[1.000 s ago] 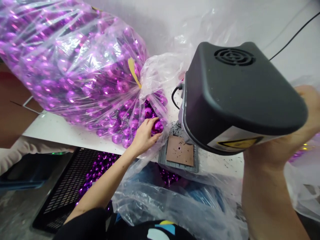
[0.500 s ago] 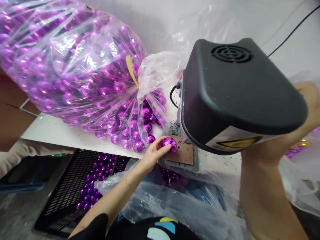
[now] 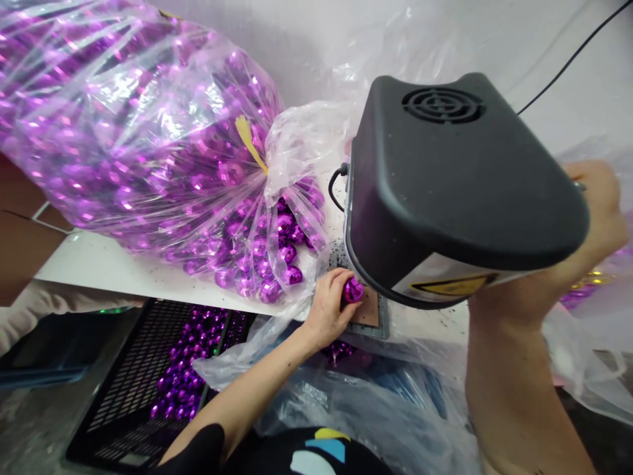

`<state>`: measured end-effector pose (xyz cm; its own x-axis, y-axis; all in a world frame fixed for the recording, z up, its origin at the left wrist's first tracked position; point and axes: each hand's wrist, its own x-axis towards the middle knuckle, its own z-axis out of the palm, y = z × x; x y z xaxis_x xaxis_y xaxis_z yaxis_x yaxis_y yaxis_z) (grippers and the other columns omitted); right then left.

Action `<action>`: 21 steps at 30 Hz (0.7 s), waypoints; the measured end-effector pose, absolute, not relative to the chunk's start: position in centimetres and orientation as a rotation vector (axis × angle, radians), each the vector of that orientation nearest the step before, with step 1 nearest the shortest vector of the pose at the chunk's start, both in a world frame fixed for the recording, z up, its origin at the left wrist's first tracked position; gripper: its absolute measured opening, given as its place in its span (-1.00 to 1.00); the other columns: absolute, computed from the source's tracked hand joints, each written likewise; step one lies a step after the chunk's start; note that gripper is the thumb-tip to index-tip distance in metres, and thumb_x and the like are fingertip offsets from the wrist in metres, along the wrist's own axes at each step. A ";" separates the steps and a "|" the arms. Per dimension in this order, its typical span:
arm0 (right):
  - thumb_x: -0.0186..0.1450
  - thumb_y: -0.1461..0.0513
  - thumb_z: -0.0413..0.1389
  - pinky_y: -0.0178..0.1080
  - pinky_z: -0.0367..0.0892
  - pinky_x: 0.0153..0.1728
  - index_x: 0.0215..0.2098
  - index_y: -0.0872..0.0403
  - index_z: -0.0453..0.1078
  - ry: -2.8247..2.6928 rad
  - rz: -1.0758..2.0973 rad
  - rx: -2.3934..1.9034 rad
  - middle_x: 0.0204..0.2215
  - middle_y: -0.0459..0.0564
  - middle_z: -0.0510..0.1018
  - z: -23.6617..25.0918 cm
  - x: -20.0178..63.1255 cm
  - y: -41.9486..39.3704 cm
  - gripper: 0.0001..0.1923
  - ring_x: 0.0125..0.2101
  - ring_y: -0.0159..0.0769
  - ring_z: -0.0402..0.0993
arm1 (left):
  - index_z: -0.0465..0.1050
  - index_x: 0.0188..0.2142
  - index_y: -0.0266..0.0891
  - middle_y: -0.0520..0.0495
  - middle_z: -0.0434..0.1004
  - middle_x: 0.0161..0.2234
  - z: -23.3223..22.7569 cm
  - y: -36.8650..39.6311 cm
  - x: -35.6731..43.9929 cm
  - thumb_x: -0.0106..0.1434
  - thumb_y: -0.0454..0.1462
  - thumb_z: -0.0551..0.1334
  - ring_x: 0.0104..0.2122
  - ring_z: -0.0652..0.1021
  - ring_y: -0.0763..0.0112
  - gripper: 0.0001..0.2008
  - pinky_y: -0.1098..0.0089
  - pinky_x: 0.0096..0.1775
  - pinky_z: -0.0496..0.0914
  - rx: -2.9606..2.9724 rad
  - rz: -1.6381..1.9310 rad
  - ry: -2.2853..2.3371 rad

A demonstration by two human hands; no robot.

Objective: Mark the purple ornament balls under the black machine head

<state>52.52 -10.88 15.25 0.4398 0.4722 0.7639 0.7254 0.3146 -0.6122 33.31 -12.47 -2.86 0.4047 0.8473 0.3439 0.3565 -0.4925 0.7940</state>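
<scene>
Now that the left hand [image 3: 329,307] has carried the purple ball [image 3: 353,289] from the bag [image 3: 148,145], fingers pinch it under the machine [image 3: 455,191]; right-hand fingers can't be judged.

Bright, even indoor light, sparkling glare on the clear bag of purple balls [image 3: 143,145] up and left of the left hand [image 3: 329,307], soft shadow under the black machine head [image 3: 459,178], right hand [image 3: 596,218] blurred, edges stretched by wide-angle distortion

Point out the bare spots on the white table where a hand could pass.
Bare strip of white table between the bag of purple balls and the front edge. Crowded by the machine: left hand holds a ball there.
</scene>
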 end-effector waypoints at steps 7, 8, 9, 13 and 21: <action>0.39 -0.12 -0.01 -0.36 0.07 -0.29 -0.31 0.22 0.32 -1.188 -0.221 -1.319 -0.47 -0.15 0.23 15.3 52.5 -10.9 -0.47 -0.40 -0.65 0.13 | 0.41 0.08 -0.16 -0.19 0.52 0.06 -2.3 -12.8 34.3 0.30 -0.20 0.29 0.07 0.49 0.04 -0.63 -0.03 0.15 0.36 2.024 0.881 1.115; 0.38 -0.13 -0.02 -0.36 0.07 -0.28 -0.31 0.22 0.31 -1.186 -0.216 -1.315 -0.48 -0.15 0.22 15.3 52.4 -10.9 -0.46 -0.40 -0.65 0.13 | 0.40 0.10 -0.16 -0.20 0.52 0.06 -2.1 -12.7 34.2 0.31 -0.18 0.27 0.07 0.48 0.05 -0.62 -0.03 0.16 0.35 2.040 0.865 1.106; 0.38 -0.13 -0.01 -0.35 0.06 -0.28 -0.32 0.21 0.31 -1.180 -0.209 -1.317 -0.48 -0.15 0.22 15.3 52.3 -10.9 -0.46 -0.40 -0.65 0.12 | 0.39 0.12 -0.15 -0.19 0.52 0.07 -1.9 -12.7 34.2 0.33 -0.15 0.25 0.08 0.48 0.05 -0.61 -0.03 0.17 0.34 2.054 0.856 1.101; 0.38 -0.16 -0.03 -0.34 0.04 -0.29 -0.32 0.21 0.30 -1.162 -0.195 -1.335 -0.47 -0.14 0.22 15.4 52.1 -10.9 -0.44 -0.41 -0.65 0.11 | 0.38 0.13 -0.12 -0.15 0.55 0.01 -1.5 -12.8 34.3 0.40 -0.10 0.15 0.06 0.50 0.09 -0.65 -0.08 0.26 0.24 2.096 0.828 1.178; 0.38 -0.17 -0.05 -0.35 0.09 -0.28 -0.30 0.17 0.32 -1.172 -0.233 -1.403 -0.45 -0.14 0.27 15.8 51.8 -11.5 -0.44 -0.40 -0.66 0.16 | 0.40 0.07 -0.05 -0.12 0.55 -0.05 -1.6 -13.0 34.2 0.38 -0.04 0.17 0.09 0.47 0.04 -0.67 -0.16 0.35 0.08 2.062 0.829 1.204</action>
<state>51.81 -11.50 15.81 0.4667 0.4924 0.7347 0.7360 0.2445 -0.6313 34.18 -13.00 -1.65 0.3919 0.8953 0.2118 0.5173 -0.4048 0.7540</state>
